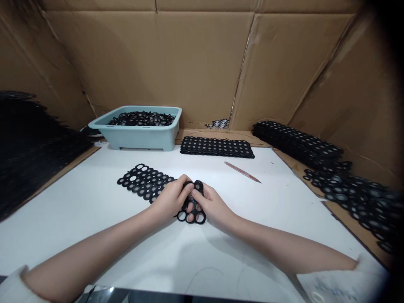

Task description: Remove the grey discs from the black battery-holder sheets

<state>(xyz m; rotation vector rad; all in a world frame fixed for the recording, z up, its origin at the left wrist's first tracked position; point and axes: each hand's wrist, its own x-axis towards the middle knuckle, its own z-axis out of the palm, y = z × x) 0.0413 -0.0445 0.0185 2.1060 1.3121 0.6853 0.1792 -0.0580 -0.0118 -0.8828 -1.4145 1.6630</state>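
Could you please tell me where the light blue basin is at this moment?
In the head view, the light blue basin stands left of centre near the far edge of the white table, just left of a stack of black ring sheets.
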